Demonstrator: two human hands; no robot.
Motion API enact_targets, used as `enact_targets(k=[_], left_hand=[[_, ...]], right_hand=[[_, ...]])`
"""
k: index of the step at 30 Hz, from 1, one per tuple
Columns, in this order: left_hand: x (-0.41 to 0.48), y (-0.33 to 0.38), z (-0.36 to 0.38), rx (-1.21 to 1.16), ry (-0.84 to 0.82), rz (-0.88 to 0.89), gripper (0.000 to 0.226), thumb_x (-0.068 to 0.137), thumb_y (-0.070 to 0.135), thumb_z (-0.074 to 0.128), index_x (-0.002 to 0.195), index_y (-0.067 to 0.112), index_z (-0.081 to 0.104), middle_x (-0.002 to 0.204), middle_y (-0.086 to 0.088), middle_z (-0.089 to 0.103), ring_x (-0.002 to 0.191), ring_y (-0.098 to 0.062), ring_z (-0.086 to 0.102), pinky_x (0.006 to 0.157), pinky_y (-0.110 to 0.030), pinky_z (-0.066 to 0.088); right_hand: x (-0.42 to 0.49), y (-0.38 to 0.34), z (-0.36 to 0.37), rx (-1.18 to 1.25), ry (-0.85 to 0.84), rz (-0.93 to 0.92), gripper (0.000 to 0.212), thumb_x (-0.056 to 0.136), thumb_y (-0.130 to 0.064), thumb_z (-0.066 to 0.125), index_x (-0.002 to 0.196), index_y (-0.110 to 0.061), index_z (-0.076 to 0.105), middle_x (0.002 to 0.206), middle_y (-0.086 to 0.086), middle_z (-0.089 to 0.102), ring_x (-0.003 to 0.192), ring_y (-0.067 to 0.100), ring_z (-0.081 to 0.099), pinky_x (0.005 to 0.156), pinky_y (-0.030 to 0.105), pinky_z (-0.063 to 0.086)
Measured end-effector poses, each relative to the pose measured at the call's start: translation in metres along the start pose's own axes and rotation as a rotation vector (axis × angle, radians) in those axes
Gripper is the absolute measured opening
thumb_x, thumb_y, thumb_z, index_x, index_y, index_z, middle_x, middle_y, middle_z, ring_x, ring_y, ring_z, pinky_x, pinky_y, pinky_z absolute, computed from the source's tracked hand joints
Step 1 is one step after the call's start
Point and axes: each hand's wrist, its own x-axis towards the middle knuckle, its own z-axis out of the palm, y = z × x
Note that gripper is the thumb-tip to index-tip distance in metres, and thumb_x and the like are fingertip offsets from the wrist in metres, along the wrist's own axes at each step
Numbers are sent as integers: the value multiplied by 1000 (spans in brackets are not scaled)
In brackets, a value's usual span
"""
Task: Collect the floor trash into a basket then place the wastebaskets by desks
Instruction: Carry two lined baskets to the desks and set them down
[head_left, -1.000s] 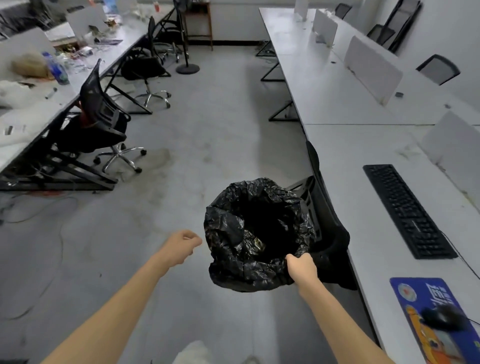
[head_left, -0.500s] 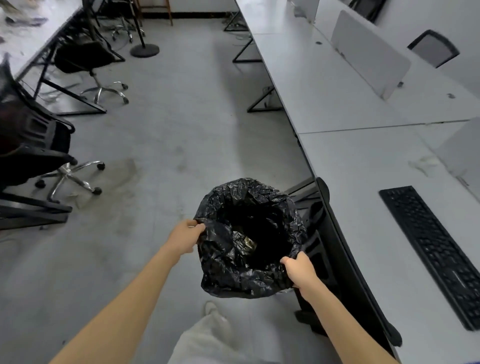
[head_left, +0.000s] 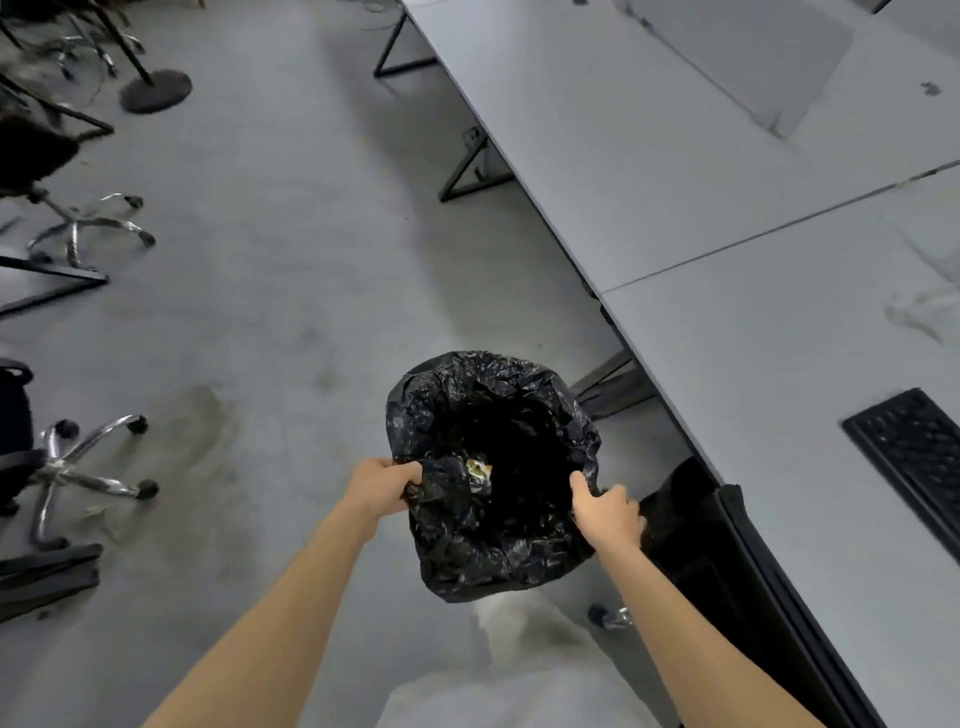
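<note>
I am gripping the wastebasket (head_left: 467, 551) with both hands. My left hand (head_left: 382, 486) is pinching the near-left rim, with the fingers curled into the black liner. My right hand (head_left: 605, 512) is clamping the near-right rim, thumb inside the mouth and fingers outside.

The wastebasket is sitting between the two hands, directly ahead of me, and my light trouser leg (head_left: 519, 670) is showing below it. Its long axis is standing close to upright with the mouth facing up. I cannot tell whether its base is touching the floor (head_left: 311, 312). One pale scrap of trash (head_left: 479, 472) is lying inside, near the left wall.

The coming move is turning on one relation: the surface (head_left: 779, 364) is lying to my right, so my right hand is the nearer one to it. A black chair (head_left: 696, 530) is standing just beside the wastebasket on that side, between it and the surface edge. I am judging that the placement spot lies forward-right, past that chair.

Farther out, a keyboard (head_left: 914, 447) is resting on the surface. Wheeled chairs (head_left: 78, 467) are standing well apart at my left.

No brand, label or writing is readable anywhere.
</note>
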Motion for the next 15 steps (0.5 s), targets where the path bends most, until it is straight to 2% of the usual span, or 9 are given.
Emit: enact_targets(k=[2, 4, 6, 7, 9, 11, 13, 15], left_hand=[[28, 30, -1, 19, 38, -36, 13, 82, 4, 63, 86, 5, 51, 84, -10, 54, 73, -21, 57, 58, -26, 57], [48, 55, -2, 30, 53, -47, 14, 82, 3, 62, 85, 4, 49, 84, -10, 53, 69, -21, 57, 54, -25, 55], [65, 81, -6, 23, 37, -59, 12, 83, 2, 62, 86, 3, 50, 84, -10, 55, 68, -19, 59, 51, -24, 53], [73, 90, -7, 14, 26, -66, 10, 84, 1, 61, 87, 3, 52, 84, -10, 56, 70, -18, 60, 52, -24, 54], [88, 103, -10, -1, -13, -80, 6, 83, -2, 60, 88, 1, 56, 85, -10, 60, 74, -19, 62, 57, -26, 58], [110, 120, -12, 45, -62, -81, 9, 79, 0, 61, 87, 2, 57, 86, -12, 61, 75, -24, 60, 65, -29, 59], [135, 137, -14, 237, -118, -76, 18, 73, 7, 61, 88, 6, 53, 84, -13, 54, 75, -26, 53, 66, -35, 52], [160, 156, -11, 476, -168, -48, 25, 75, 12, 60, 98, 7, 52, 86, -15, 55, 77, -28, 54, 69, -41, 51]], right_hand=[[21, -32, 5, 18, -13, 39, 94, 90, -75, 34, 153, -6, 28, 156, 18, 32, 145, 38, 27, 113, 50, 31], [32, -59, 9, 74, -141, 37, 90, 90, -76, 37, 150, -9, 33, 149, 13, 44, 136, 34, 42, 104, 45, 42], [48, -89, 13, 161, -317, 21, 63, 95, -62, 49, 134, -12, 48, 126, 6, 57, 117, 29, 56, 87, 38, 51], [53, -101, 15, 183, -338, 19, 48, 97, -53, 53, 123, -13, 51, 118, 5, 60, 111, 28, 59, 84, 38, 52], [72, -115, 23, 184, -307, 30, 37, 96, -40, 58, 117, -9, 54, 111, 11, 65, 103, 30, 64, 88, 45, 54], [98, -127, 37, 239, -278, 84, 33, 90, -27, 58, 117, -9, 53, 111, 17, 65, 103, 34, 65, 80, 43, 55], [119, -135, 50, 269, -258, 134, 32, 84, -19, 55, 113, -8, 52, 111, 20, 64, 98, 33, 65, 71, 37, 48], [131, -142, 61, 288, -195, 166, 26, 83, -15, 54, 107, -6, 52, 105, 19, 63, 83, 29, 58, 67, 34, 41]])
